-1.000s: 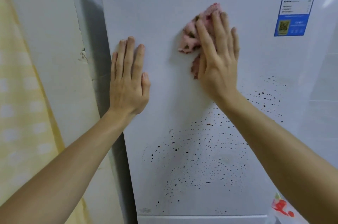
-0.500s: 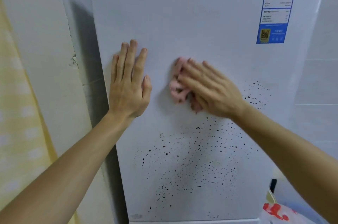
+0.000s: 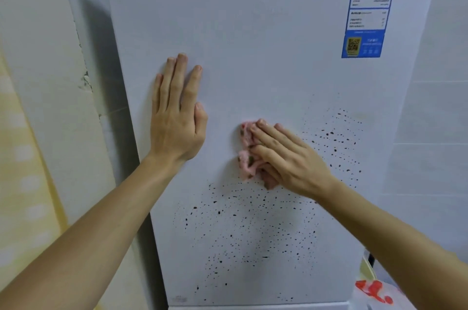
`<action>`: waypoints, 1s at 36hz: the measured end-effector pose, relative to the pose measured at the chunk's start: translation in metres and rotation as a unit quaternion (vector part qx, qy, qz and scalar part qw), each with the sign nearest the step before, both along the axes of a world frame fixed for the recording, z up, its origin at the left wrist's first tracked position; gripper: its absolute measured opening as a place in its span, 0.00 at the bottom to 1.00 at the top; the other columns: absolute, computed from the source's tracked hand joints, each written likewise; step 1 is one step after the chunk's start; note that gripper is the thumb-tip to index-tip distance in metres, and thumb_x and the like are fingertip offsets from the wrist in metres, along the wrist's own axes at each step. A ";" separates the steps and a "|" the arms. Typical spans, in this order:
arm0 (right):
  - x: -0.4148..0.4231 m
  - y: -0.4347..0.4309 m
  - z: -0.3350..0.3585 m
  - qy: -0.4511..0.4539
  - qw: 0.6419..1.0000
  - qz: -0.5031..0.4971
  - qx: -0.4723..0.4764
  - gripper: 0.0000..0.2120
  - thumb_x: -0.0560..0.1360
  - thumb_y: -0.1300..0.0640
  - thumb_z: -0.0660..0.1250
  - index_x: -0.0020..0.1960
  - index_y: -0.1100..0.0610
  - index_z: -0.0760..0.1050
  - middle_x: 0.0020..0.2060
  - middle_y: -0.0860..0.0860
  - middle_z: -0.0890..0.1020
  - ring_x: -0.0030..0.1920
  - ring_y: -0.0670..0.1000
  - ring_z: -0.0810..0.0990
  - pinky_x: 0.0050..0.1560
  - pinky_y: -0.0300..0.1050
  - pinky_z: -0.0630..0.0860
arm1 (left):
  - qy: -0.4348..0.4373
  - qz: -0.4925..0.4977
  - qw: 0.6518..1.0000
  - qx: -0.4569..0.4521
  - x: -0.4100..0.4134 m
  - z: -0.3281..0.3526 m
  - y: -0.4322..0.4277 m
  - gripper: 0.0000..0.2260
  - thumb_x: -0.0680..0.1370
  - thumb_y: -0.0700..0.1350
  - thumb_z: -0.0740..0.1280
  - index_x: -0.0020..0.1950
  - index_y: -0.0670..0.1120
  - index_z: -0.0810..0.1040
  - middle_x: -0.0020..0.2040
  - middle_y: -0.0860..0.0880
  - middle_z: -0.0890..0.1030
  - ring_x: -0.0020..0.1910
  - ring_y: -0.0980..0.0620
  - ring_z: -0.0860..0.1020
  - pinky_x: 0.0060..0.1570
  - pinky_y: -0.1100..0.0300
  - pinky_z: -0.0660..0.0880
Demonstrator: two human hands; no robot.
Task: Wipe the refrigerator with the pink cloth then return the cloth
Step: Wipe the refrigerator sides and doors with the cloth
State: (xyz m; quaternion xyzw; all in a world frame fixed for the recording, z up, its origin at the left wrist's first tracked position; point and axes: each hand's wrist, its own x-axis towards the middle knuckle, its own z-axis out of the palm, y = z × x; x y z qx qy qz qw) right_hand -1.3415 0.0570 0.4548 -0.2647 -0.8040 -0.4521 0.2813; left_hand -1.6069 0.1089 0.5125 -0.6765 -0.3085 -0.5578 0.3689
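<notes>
The white refrigerator door (image 3: 266, 44) fills the view, with many small dark specks spread over its lower half. My right hand (image 3: 288, 158) presses a crumpled pink cloth (image 3: 247, 158) flat against the door with straight fingers pointing left, just above the speckled patch. The cloth shows dark smudges, and most of it is hidden under my fingers. My left hand (image 3: 177, 117) lies flat on the door to the left of the cloth, fingers straight and pointing up.
A blue and white energy label (image 3: 369, 6) sticks to the door's upper right. A pale wall with a yellow curtain (image 3: 22, 158) stands to the left. A white bag with red print (image 3: 374, 294) sits at lower right, beside a tiled wall.
My right hand has swept the cloth from high on the door down and to the left, fingers turning from upward to leftward. The left hand has stayed put.
</notes>
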 end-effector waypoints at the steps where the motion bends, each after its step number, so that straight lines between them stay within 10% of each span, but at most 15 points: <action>1: 0.006 0.000 0.006 -0.013 1.000 -0.001 0.008 0.15 0.85 0.58 0.66 0.68 0.64 0.77 0.79 0.62 0.67 0.82 0.59 0.61 0.84 0.57 0.55 | 0.000 -0.003 1.000 -0.001 0.000 0.001 -0.001 0.27 0.81 0.37 0.59 0.81 0.38 0.64 0.82 0.36 0.60 0.83 0.37 0.56 0.83 0.43 0.50; 15: -0.028 -0.008 0.058 0.331 0.942 0.040 0.034 0.12 0.79 0.66 0.64 0.60 0.67 0.79 0.76 0.64 0.71 0.80 0.64 0.66 0.80 0.63 0.62 | 0.010 -0.012 1.000 0.007 0.029 0.007 -0.002 0.27 0.81 0.37 0.60 0.81 0.37 0.64 0.82 0.35 0.61 0.83 0.37 0.57 0.82 0.40 0.53; 22: -0.044 -0.004 0.008 0.250 0.968 0.006 0.002 0.19 0.87 0.51 0.59 0.72 0.62 0.76 0.80 0.65 0.64 0.83 0.63 0.58 0.83 0.60 0.55 | 0.000 0.005 1.000 0.025 0.034 0.004 0.001 0.27 0.80 0.36 0.60 0.81 0.37 0.64 0.82 0.36 0.62 0.82 0.36 0.58 0.82 0.40 0.53; 29: 0.018 -0.006 -0.005 0.115 0.993 0.005 0.010 0.17 0.83 0.62 0.66 0.71 0.61 0.70 0.80 0.61 0.65 0.83 0.59 0.60 0.82 0.58 0.59 | -0.003 0.007 1.000 0.023 0.036 0.005 -0.001 0.28 0.80 0.35 0.60 0.81 0.37 0.65 0.82 0.36 0.62 0.82 0.36 0.59 0.82 0.40 0.52; 36: 0.042 -0.003 0.067 0.217 0.971 0.011 0.100 0.15 0.88 0.62 0.57 0.68 0.67 0.77 0.76 0.65 0.71 0.79 0.65 0.67 0.78 0.62 0.66 | -0.012 0.015 0.999 0.035 0.038 0.005 -0.003 0.28 0.79 0.34 0.62 0.80 0.42 0.68 0.82 0.37 0.63 0.82 0.38 0.60 0.81 0.39 0.55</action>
